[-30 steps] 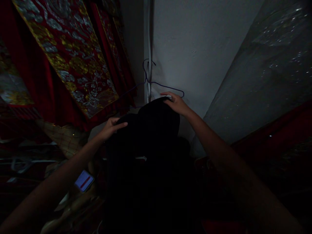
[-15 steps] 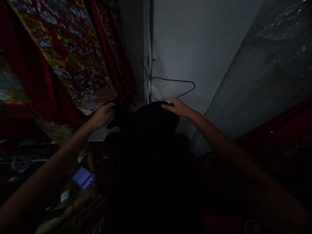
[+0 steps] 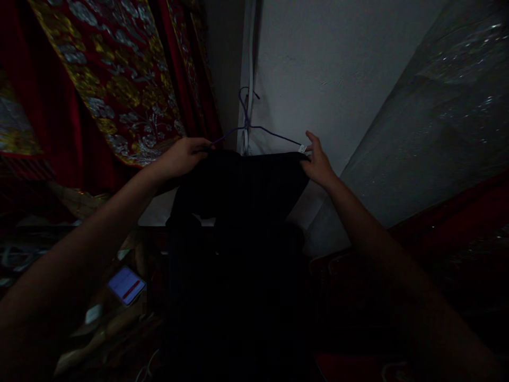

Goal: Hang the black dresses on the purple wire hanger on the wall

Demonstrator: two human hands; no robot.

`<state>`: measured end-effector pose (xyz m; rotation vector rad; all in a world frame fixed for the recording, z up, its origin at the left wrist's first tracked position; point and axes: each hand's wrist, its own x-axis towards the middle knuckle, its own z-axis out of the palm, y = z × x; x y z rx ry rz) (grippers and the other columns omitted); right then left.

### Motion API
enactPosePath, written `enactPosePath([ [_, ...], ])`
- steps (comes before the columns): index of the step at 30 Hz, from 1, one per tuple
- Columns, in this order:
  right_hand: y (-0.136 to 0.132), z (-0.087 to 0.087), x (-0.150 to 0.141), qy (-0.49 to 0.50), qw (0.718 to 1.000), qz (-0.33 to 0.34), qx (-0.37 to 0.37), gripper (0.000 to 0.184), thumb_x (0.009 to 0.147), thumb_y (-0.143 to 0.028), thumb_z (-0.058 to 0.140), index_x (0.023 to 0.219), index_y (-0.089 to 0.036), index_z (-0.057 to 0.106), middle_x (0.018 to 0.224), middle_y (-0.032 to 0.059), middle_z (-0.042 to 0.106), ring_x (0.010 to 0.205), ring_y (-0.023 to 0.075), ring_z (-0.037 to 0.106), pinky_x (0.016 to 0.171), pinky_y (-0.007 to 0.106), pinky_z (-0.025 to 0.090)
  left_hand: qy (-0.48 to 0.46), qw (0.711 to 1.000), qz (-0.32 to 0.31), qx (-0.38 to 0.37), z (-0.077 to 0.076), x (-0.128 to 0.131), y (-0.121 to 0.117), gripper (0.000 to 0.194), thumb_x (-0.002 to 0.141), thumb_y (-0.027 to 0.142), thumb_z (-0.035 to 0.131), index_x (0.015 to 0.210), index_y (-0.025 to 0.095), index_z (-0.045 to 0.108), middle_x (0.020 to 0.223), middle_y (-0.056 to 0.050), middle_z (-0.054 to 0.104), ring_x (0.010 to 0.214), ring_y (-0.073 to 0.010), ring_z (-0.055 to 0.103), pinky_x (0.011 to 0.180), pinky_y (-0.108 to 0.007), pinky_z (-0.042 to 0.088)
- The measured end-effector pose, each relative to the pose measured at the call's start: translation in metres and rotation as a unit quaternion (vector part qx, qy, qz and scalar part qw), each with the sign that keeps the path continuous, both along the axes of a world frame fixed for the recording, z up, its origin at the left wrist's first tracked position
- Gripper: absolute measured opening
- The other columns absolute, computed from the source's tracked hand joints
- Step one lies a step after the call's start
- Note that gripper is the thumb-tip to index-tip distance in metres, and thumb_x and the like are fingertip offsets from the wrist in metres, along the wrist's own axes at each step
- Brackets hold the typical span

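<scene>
A black, soft fabric garment is held up at its top edge against a thin purple wire hanger, which hangs by its hook in the corner of a pale plastered wall. The left hand is closed over the garment's left corner beside the hanger's left arm, its fingers curled around the cloth. The right hand pinches the right corner, where a small white tag shows, between thumb and forefingers at the hanger's right tip. The rest of the garment hangs down dark between the arms. Red hangings embroidered in gold and silver are seen on the left, and a lit phone screen lies below. The step is judged best done with the top edge kept taut and level, both corners being seated evenly on the wire so that the cloth does not slide off one side.
</scene>
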<state>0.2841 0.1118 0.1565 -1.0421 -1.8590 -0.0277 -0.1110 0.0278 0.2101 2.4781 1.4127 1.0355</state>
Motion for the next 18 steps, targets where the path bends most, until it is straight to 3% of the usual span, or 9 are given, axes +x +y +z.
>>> enactPosePath([
  [3,0.021,0.012,0.017,-0.014,0.999,0.000,-0.029,0.033,0.080,-0.027,0.061,0.110,-0.016,0.071,0.102,0.0116,0.070,0.104,0.0306,0.065,0.097,0.051,0.050,0.041,0.999,0.027,0.015,0.017,0.003,-0.009,0.029,0.088,0.025,0.053,0.108,0.016,0.073,0.100,-0.004,0.072,0.096,-0.0236,0.065,0.091,-0.035,0.049],
  [6,0.023,0.031,0.023,0.018,0.986,0.071,-0.152,0.016,0.078,-0.030,0.067,0.083,-0.017,0.073,0.077,0.0058,0.070,0.090,0.0284,0.068,0.089,0.048,0.055,0.070,0.995,0.053,0.053,0.033,-0.003,-0.010,0.031,0.091,0.025,0.048,0.106,0.014,0.073,0.099,-0.005,0.071,0.096,-0.0232,0.064,0.094,-0.036,0.047],
  [9,0.009,0.047,0.024,0.124,0.930,0.157,-0.310,0.021,0.073,-0.032,0.077,0.087,-0.016,0.074,0.074,0.0058,0.072,0.081,0.0267,0.071,0.082,0.046,0.059,0.066,0.989,0.079,0.107,0.038,-0.016,0.000,0.031,0.092,0.028,0.049,0.102,0.010,0.073,0.098,-0.007,0.071,0.094,-0.0208,0.061,0.097,-0.037,0.045],
  [11,-0.004,0.052,0.017,0.199,0.887,0.180,-0.375,0.025,0.072,-0.034,0.080,0.088,-0.015,0.074,0.075,0.0074,0.074,0.077,0.0265,0.072,0.080,0.045,0.061,0.007,0.988,0.109,0.111,0.033,-0.024,0.012,0.030,0.091,0.030,0.053,0.102,0.009,0.072,0.098,-0.007,0.071,0.091,-0.0184,0.059,0.095,-0.035,0.046],
  [15,-0.025,0.038,-0.020,0.323,0.820,0.227,-0.415,0.029,0.087,-0.048,0.066,0.090,-0.020,0.074,0.081,0.0036,0.076,0.082,0.0228,0.072,0.086,0.039,0.061,-0.131,0.975,0.162,0.080,0.016,-0.023,0.037,0.026,0.086,0.030,0.058,0.100,0.013,0.073,0.097,-0.005,0.073,0.088,-0.0192,0.062,0.085,-0.030,0.049],
  [18,-0.038,0.022,-0.055,0.312,0.803,0.274,-0.428,0.038,0.100,-0.048,0.047,0.096,-0.021,0.072,0.090,0.0006,0.076,0.092,0.0192,0.071,0.092,0.037,0.057,-0.154,0.969,0.177,0.073,0.013,-0.020,0.048,0.023,0.084,0.027,0.056,0.092,0.015,0.074,0.091,-0.004,0.072,0.085,-0.0199,0.062,0.081,-0.030,0.049],
])
